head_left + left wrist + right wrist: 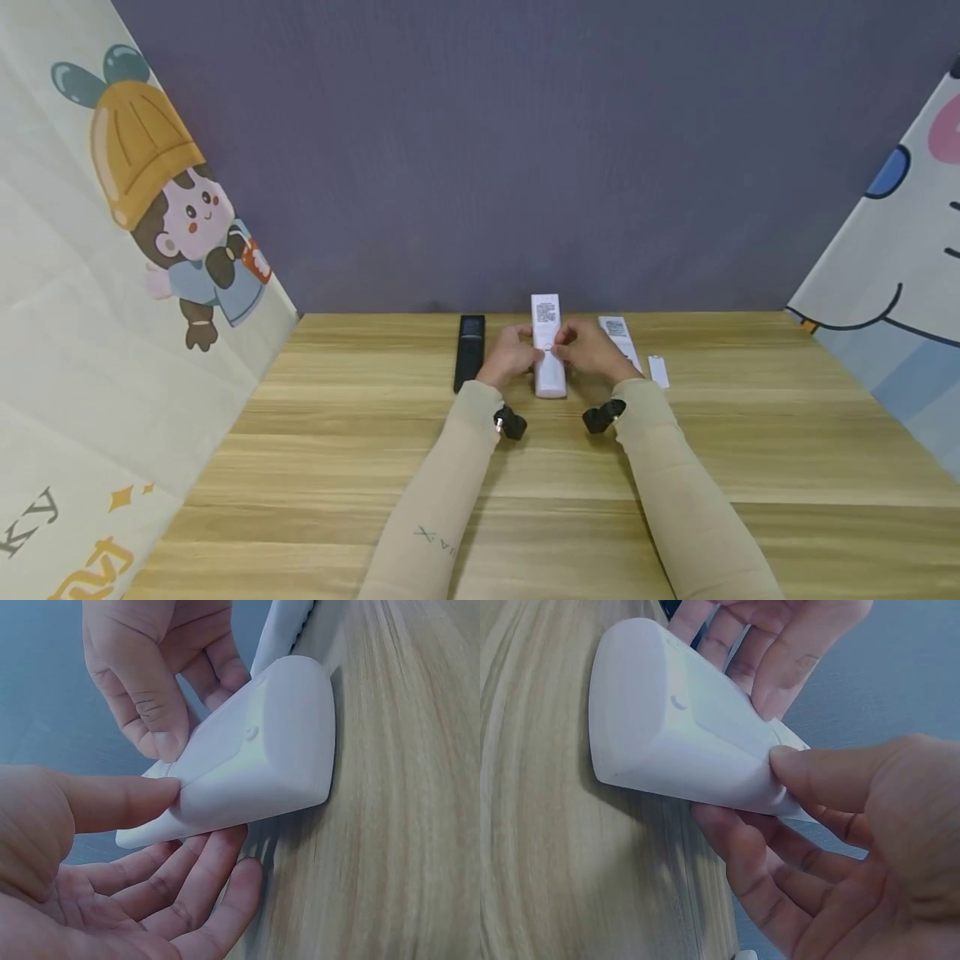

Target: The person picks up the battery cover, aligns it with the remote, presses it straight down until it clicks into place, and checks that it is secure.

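Note:
A white remote control (551, 382) lies back side up on the table, its printed label at the far end. My left hand (510, 357) grips its left edge, thumb on top and fingers along the side. From the other side my right hand (592, 348) holds the right edge, its thumb pressing on the back near the end of the battery cover (225, 731). In the right wrist view the remote's rounded near end (628, 705) rests on the table. The cover appears seated in the back.
A black remote (469, 354) lies left of my left hand. Beyond my right hand lies another white remote (617, 337), partly hidden by that hand, with a small white cover (658, 371) beside it. A dark wall (480, 167) stands behind the wooden table (337, 467).

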`<state>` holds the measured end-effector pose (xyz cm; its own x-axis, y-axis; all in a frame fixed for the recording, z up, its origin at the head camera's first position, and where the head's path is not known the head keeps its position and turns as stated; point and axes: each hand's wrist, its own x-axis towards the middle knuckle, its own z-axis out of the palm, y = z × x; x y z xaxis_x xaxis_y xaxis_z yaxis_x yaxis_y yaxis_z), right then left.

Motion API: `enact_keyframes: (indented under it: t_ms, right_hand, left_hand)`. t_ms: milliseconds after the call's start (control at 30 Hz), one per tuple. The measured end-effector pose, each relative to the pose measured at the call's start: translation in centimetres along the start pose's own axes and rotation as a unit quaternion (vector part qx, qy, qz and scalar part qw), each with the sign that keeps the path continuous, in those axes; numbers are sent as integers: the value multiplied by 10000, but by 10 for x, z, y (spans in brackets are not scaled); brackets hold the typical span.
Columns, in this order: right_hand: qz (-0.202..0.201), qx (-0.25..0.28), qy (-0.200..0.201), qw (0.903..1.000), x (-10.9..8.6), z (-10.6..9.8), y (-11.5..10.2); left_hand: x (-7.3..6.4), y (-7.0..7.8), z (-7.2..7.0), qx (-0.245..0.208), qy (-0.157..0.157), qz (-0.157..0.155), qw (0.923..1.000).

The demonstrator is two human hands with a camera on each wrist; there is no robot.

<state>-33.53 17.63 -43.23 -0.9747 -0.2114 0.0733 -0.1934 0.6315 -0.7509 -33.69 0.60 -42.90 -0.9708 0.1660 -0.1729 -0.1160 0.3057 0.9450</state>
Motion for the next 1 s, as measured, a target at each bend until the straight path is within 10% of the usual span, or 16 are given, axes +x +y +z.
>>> enact_keyframes:
  t_ms: [1000]
  right_hand:
    - [249, -427, -456, 9977, 1, 9, 1]
  left_hand:
    - [2, -6, -3, 1566, 424, 410, 9859]
